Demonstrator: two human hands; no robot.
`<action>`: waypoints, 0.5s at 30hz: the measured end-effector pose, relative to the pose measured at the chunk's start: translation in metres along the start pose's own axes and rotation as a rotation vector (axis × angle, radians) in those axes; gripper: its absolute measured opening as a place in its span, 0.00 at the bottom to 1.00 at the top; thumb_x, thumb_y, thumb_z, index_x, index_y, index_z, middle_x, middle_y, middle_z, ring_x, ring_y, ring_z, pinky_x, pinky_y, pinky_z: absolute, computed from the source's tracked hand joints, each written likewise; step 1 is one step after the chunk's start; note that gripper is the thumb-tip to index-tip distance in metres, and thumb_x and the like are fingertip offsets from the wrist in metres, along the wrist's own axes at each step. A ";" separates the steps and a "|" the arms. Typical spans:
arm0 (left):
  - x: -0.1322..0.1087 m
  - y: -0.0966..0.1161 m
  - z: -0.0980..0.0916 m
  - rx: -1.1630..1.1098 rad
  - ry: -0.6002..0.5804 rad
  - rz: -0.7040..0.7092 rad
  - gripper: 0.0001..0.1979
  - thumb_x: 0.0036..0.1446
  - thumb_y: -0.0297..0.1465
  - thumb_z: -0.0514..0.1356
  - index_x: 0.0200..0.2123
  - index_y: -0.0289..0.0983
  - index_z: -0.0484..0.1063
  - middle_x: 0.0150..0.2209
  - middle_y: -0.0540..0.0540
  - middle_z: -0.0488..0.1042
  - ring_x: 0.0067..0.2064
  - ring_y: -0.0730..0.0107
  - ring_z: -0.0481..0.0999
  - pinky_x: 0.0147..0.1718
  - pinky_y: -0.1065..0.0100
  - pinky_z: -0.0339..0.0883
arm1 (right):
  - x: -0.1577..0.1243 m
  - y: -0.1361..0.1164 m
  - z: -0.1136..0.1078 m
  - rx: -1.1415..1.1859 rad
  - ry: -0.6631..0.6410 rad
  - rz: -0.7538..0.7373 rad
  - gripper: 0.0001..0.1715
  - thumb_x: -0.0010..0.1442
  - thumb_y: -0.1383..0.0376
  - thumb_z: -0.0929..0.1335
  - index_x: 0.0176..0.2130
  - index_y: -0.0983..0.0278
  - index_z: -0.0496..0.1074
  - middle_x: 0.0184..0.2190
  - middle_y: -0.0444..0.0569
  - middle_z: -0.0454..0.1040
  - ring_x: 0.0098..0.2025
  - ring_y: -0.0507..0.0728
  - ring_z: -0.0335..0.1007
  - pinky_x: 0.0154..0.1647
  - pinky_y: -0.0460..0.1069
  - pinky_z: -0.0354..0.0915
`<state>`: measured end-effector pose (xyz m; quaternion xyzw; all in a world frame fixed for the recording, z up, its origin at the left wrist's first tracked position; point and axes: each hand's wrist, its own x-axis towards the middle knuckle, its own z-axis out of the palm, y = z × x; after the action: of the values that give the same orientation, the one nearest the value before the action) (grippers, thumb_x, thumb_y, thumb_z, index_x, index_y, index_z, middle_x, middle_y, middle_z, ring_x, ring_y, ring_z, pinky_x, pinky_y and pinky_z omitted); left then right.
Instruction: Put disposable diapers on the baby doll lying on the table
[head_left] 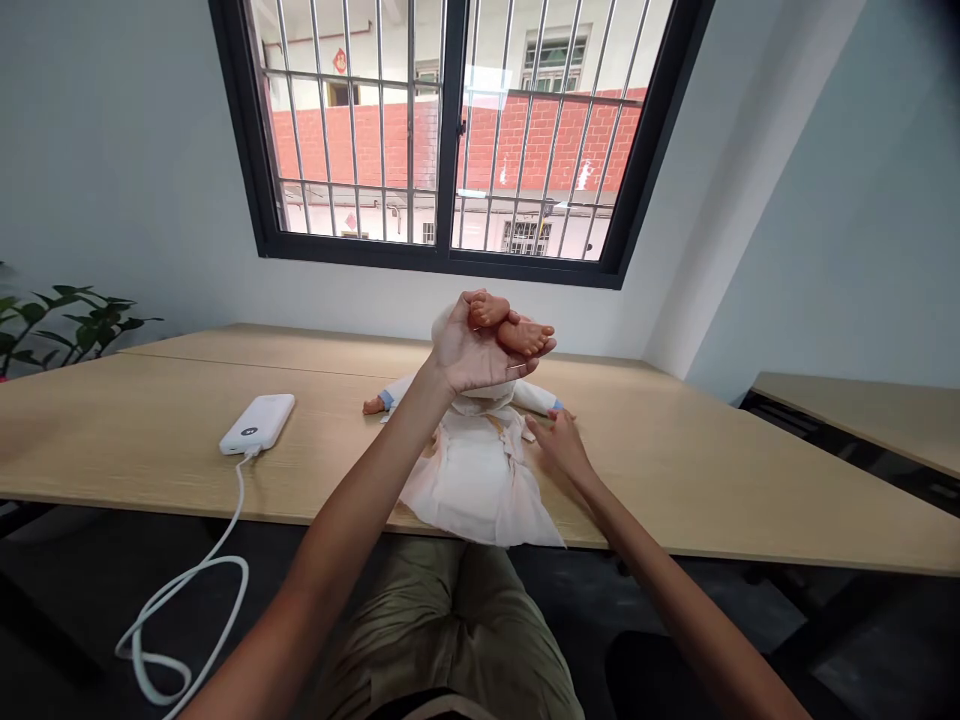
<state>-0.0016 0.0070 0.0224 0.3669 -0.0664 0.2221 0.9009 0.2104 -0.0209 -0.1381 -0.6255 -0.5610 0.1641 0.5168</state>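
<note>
A baby doll (469,400) lies on its back on the wooden table (127,430), arms spread, in a white garment with blue cuffs. My left hand (469,355) is shut around its ankles and lifts both bare feet (510,325) upward. Under the doll's lower body is a crumpled white diaper (480,490), its near edge hanging over the table's front edge. My right hand (559,447) lies open on the tabletop, fingers touching near the diaper's right side and close to the doll's right cuff. The raised legs and my left hand hide the doll's head.
A white power bank (256,423) lies on the table to the left, its white cable (187,600) looping down past the edge. A green potted plant (67,320) stands at far left. A barred window (450,130) fills the wall behind.
</note>
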 end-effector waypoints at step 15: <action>-0.004 0.004 0.002 0.029 0.021 0.026 0.20 0.58 0.48 0.52 0.32 0.36 0.67 0.42 0.36 0.74 0.52 0.47 0.74 0.44 0.54 0.69 | 0.036 -0.010 0.036 -0.338 -0.170 -0.307 0.12 0.51 0.61 0.74 0.34 0.66 0.75 0.43 0.60 0.77 0.51 0.64 0.70 0.59 0.54 0.57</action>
<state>-0.0072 0.0069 0.0249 0.3765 -0.0584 0.2387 0.8932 0.1883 0.0256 -0.1311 -0.5945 -0.7106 0.0393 0.3744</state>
